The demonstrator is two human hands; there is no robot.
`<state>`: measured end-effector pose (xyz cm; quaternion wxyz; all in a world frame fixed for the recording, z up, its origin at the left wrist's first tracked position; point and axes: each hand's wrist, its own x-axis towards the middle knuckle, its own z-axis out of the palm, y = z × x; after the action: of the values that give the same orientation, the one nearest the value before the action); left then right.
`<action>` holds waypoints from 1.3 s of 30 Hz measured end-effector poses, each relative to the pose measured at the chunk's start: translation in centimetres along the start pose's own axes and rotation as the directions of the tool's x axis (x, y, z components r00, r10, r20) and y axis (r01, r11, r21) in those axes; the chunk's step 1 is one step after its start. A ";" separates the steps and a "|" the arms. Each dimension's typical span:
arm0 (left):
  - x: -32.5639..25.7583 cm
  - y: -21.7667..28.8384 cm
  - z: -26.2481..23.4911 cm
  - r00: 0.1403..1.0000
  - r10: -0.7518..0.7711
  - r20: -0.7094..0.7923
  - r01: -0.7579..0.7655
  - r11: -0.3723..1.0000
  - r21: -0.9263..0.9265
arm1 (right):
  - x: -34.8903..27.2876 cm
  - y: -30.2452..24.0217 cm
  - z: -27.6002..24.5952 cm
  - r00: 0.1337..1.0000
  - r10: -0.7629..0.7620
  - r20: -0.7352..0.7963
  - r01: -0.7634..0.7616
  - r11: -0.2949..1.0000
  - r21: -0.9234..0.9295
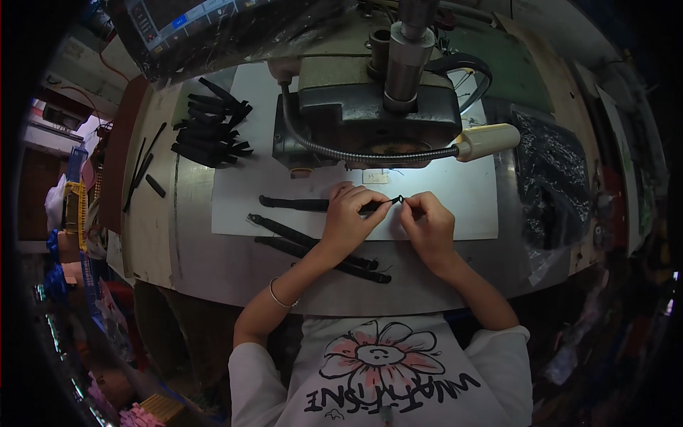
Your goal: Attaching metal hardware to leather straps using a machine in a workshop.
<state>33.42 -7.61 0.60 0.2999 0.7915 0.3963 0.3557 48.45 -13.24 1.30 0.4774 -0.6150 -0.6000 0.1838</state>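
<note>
My left hand (350, 214) is closed on a long black fabric strip (293, 204), which lies across the white sheet and passes under the fingers. At the strip's right end, a small black loop sticks out between both hands. My right hand (429, 222) pinches at that loop with thumb and forefinger. Two more black strips (306, 238) lie slanted below my left hand and partly under its wrist, with loose threads at their ends. The white sheet (455, 220) lies under both hands.
Above my hands hangs a dark machine head (377, 103) with a metal column and a pale handle (488, 141). Bundled black strips (210, 128) lie at left, beside several thin black pieces (146, 167). A clear plastic bag (551, 178) sits at right. A screen (188, 25) stands behind.
</note>
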 end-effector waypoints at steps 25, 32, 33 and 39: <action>-0.6 0.1 0.3 1.000 0.016 -0.009 -0.015 0.997 0.074 | -0.4 -0.1 0.8 0.980 -0.196 0.017 0.196 0.980 -0.036; -0.6 -0.1 0.0 1.000 -0.013 -0.016 0.013 0.999 0.033 | 0.0 -0.2 0.5 0.997 -0.073 -0.029 0.074 0.997 0.011; -0.6 0.0 0.0 1.000 -0.013 -0.014 0.013 0.999 0.032 | -0.1 -0.2 0.5 0.997 -0.071 -0.030 0.072 0.997 0.010; -0.5 0.2 0.0 1.000 -0.009 -0.002 0.009 0.999 0.040 | -0.1 0.0 0.5 0.998 -0.068 -0.012 0.068 0.998 0.003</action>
<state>33.26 -8.09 0.60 0.2854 0.7954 0.4069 0.3470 48.01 -13.15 1.02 0.4881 -0.5946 -0.6173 0.1649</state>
